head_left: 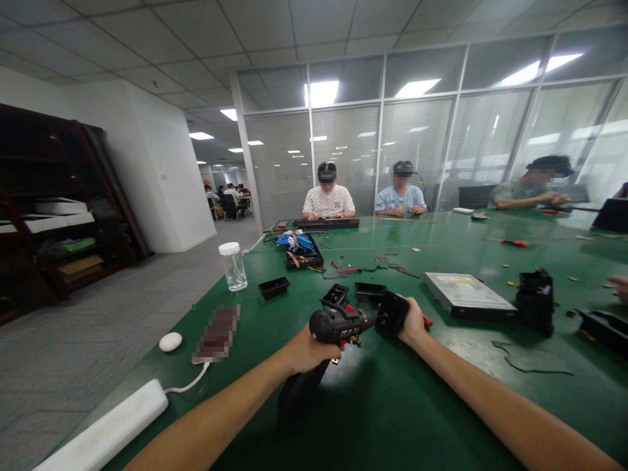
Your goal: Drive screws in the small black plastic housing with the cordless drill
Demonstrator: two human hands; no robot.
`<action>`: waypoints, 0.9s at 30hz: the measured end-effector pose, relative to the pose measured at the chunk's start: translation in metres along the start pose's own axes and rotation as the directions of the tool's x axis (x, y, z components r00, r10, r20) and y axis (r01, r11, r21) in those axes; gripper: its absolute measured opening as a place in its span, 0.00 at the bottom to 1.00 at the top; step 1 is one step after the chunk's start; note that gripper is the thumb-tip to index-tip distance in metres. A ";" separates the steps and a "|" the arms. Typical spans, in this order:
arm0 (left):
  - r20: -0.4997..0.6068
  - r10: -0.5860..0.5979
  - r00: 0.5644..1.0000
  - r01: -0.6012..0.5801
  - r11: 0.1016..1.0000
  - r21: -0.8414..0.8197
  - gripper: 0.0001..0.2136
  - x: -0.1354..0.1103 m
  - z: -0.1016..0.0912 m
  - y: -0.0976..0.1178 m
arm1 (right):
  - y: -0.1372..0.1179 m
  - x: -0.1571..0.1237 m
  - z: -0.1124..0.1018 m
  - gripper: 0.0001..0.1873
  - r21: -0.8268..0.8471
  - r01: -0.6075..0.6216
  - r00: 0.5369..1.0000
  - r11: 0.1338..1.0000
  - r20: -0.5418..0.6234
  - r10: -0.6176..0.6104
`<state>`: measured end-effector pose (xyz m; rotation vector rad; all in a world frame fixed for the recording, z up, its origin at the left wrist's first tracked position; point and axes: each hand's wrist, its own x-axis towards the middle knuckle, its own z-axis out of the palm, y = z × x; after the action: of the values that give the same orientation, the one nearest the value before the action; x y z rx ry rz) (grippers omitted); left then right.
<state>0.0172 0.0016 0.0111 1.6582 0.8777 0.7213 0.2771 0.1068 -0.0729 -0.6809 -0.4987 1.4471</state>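
My left hand (309, 353) is wrapped around the grip of a black cordless drill (338, 323) with red accents. The drill lies level, its chuck pointing right. In my right hand (415, 322) is a small black plastic housing (391, 313), tilted up so that it faces the drill. The drill's tip is at or very near this housing; whether they touch I cannot tell. Just beyond the drill are two open black boxes, one (335, 294) behind its body and another (369, 292) to the right. A third black box (273, 288) lies further left.
Left are a white power strip (112, 418), a white oval object (171, 341), a blurred phone (216, 333) and a lidded clear jar (233, 268). A silver disc drive (466, 293) and black parts lie right. Wires and a filled tray (304, 259) stand beyond. Several people sit across the green table.
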 end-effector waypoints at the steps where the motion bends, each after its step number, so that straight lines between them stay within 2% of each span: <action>1: 0.000 0.003 1.000 -0.003 1.000 -0.001 0.11 0.000 0.000 0.000 | 0.000 0.000 0.000 0.12 -0.006 0.003 1.000 1.000 0.001 -0.003; 8: -0.005 -0.002 1.000 0.002 1.000 0.010 0.10 0.000 0.000 0.002 | -0.001 0.000 0.001 0.12 -0.019 0.017 0.999 1.000 0.041 -0.016; 27: -0.006 0.004 1.000 -0.004 0.999 0.037 0.09 0.000 0.000 0.003 | 0.000 0.000 -0.001 0.12 -0.004 -0.001 1.000 1.000 -0.003 0.001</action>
<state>0.0181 0.0010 0.0144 1.6918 0.8971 0.7172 0.2777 0.1066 -0.0731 -0.6865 -0.4988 1.4458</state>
